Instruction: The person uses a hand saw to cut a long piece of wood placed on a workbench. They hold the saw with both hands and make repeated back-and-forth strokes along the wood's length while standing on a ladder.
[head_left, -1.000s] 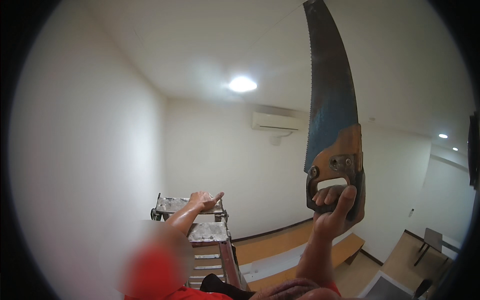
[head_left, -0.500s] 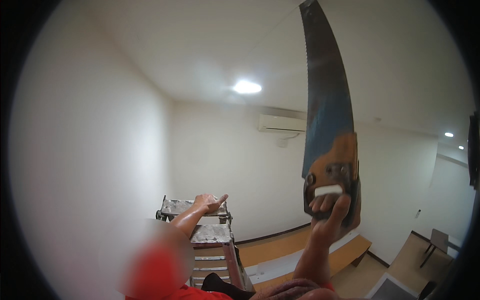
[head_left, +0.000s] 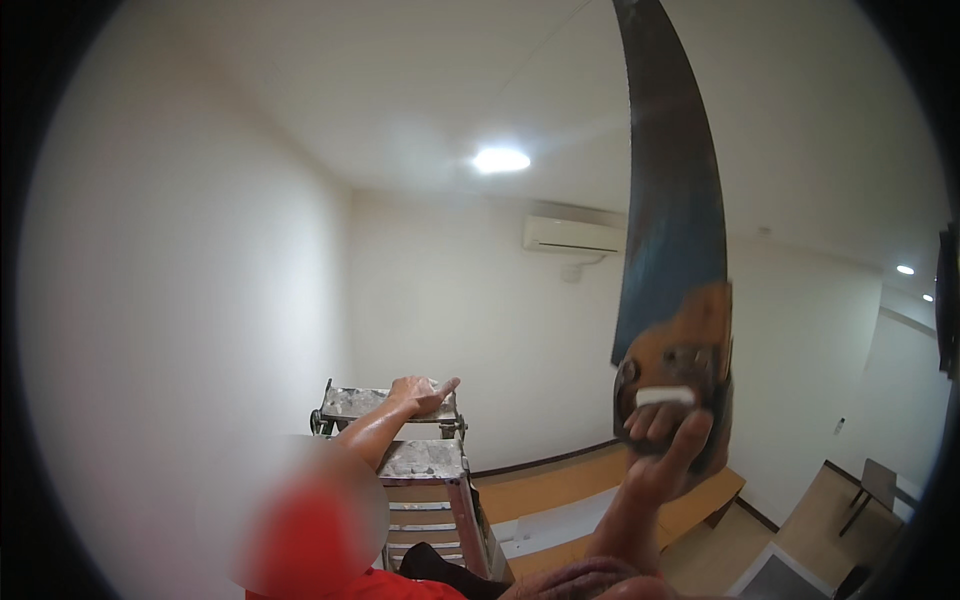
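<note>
My right hand (head_left: 668, 432) is closed around the handle of a handsaw (head_left: 672, 190), held upright on the right. Its long blade is dark and worn with a blue lower part, its toothed edge faces left, and its tip reaches the top of the picture. Orange-brown shows near the dark handle. Lower left of it, my left hand (head_left: 420, 395) lies palm down on the top of a paint-spattered stepladder (head_left: 425, 460). The thumb sticks out to the right, while the other fingers bend over the far edge and are partly hidden.
A white wall (head_left: 180, 330) runs close along the left. Ahead, an air conditioner (head_left: 572, 236) hangs under the ceiling near a bright lamp (head_left: 502, 160). Below stand a long wooden-topped table (head_left: 560, 485) and, far right, a small dark table (head_left: 878, 484).
The handsaw in my right hand has moved a little right and down against the room. My left hand stays at the stepladder's top, and the whole view has shifted slightly.
</note>
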